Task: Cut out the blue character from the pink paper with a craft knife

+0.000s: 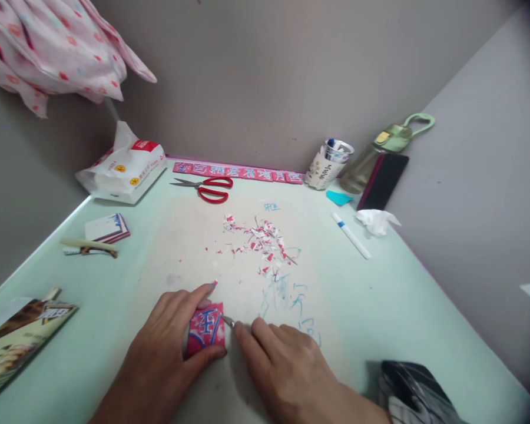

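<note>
My left hand [170, 335] steadies a small pink card [206, 330] with blue brush-like strokes on it. Its thumb lies along the near edge and its fingers along the far edge. A tiny pink scrap shows at the index fingertip. My right hand [287, 365] is closed around a craft knife [228, 321], whose blade tip meets the card's right edge; most of the handle is hidden under the fingers. Beyond both hands lies a scatter of red and white paper scraps [265, 238] on the pale mat.
Red-handled scissors [214, 189] lie before a row of pink character cards [236, 172]. At left are a tissue pack [128, 171], stacked cards [107, 228] and a snack wrapper [30, 335]. A pen cup [329, 165], bottle [364, 162], phone [383, 179] and white marker [351, 235] occupy the right.
</note>
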Available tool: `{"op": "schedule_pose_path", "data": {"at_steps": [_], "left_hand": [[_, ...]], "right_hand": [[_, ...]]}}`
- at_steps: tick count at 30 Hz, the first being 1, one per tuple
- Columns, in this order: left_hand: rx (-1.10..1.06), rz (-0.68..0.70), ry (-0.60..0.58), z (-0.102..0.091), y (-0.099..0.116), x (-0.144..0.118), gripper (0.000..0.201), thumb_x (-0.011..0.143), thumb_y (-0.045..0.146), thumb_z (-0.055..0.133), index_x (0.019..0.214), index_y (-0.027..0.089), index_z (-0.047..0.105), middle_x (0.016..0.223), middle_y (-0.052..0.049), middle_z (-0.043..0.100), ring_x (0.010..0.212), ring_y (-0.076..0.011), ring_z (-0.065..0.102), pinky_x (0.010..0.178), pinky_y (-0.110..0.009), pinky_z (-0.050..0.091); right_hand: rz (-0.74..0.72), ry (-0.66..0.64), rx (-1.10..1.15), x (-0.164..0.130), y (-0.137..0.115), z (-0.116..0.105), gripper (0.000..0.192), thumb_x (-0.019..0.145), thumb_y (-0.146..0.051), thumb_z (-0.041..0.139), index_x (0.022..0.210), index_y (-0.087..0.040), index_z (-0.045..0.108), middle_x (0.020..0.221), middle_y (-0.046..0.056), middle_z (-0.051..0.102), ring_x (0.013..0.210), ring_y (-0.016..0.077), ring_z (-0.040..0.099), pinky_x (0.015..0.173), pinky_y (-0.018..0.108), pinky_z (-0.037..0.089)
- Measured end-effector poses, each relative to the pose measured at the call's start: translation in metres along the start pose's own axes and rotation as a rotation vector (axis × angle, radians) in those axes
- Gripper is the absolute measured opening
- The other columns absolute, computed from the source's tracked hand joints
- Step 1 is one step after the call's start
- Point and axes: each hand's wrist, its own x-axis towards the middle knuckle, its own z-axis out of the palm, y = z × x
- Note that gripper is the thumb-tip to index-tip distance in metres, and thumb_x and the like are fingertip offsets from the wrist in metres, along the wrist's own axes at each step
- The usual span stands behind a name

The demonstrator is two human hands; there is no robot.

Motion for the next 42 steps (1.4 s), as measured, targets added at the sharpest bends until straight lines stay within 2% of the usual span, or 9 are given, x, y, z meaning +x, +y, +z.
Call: {"op": "schedule_pose_path", "data": {"at_steps": [9, 15, 24, 33, 38, 42], "left_hand": [[-0.004, -0.014, -0.012, -0.0011, -0.0001, -0.0014, 0.061, 0.085, 0.044, 0.073, 0.14, 0.036, 0.047, 0.119, 0.0, 0.069, 0.111, -0.0266, 0.065, 0.093, -0.044, 0.056], [-0.003, 0.005, 0.014, -0.0004, 0.0015, 0.0005, 0.058, 0.087, 0.048, 0.07, 0.139, 0.035, 0.048, 0.12, 0.0, 0.07, 0.11, -0.0258, 0.066, 0.092, -0.042, 0.057], [0.01, 0.029, 0.0, -0.0039, 0.0028, 0.0004, 0.057, 0.088, 0.045, 0.068, 0.14, 0.035, 0.047, 0.12, -0.001, 0.069, 0.111, -0.0254, 0.067, 0.091, -0.041, 0.058], [-0.003, 0.005, -0.011, -0.0042, 0.0043, 0.0007, 0.058, 0.086, 0.042, 0.072, 0.139, 0.032, 0.049, 0.121, -0.004, 0.069, 0.111, -0.0279, 0.066, 0.093, -0.045, 0.057], [-0.012, -0.019, -0.028, -0.0043, 0.0045, 0.0009, 0.058, 0.088, 0.044, 0.069, 0.14, 0.033, 0.048, 0.121, -0.003, 0.069, 0.112, -0.0268, 0.065, 0.093, -0.043, 0.056], [-0.008, -0.024, -0.027, -0.0046, 0.0051, 0.0019, 0.058, 0.086, 0.042, 0.072, 0.139, 0.033, 0.05, 0.118, -0.001, 0.07, 0.11, -0.0265, 0.066, 0.092, -0.042, 0.057]], "right_hand": [[-0.024, -0.019, 0.011, -0.0018, 0.0011, -0.0011, 0.023, 0.081, -0.004, 0.061, 0.102, -0.013, 0.057, 0.08, 0.004, 0.065, 0.058, 0.0192, 0.055, 0.051, 0.032, 0.045], [-0.017, -0.083, 0.004, -0.0007, -0.0019, -0.0041, 0.027, 0.08, -0.003, 0.062, 0.103, -0.014, 0.056, 0.085, 0.005, 0.067, 0.061, 0.0203, 0.058, 0.053, 0.033, 0.048], [-0.021, -0.088, -0.075, 0.0029, -0.0049, -0.0019, 0.028, 0.078, -0.004, 0.065, 0.103, -0.013, 0.056, 0.086, 0.007, 0.067, 0.061, 0.0209, 0.058, 0.05, 0.034, 0.044], [-0.012, -0.019, -0.033, -0.0002, 0.0006, -0.006, 0.025, 0.085, -0.001, 0.052, 0.107, -0.011, 0.056, 0.084, 0.007, 0.067, 0.062, 0.0199, 0.057, 0.054, 0.033, 0.045], [-0.038, -0.017, 0.004, -0.0016, 0.0028, -0.0062, 0.024, 0.084, -0.004, 0.058, 0.107, -0.01, 0.058, 0.081, 0.005, 0.065, 0.06, 0.0191, 0.056, 0.052, 0.032, 0.044], [-0.025, -0.067, 0.036, -0.0016, 0.0034, -0.007, 0.024, 0.083, -0.004, 0.061, 0.106, -0.012, 0.058, 0.083, 0.005, 0.066, 0.06, 0.0191, 0.056, 0.053, 0.032, 0.044]]}}
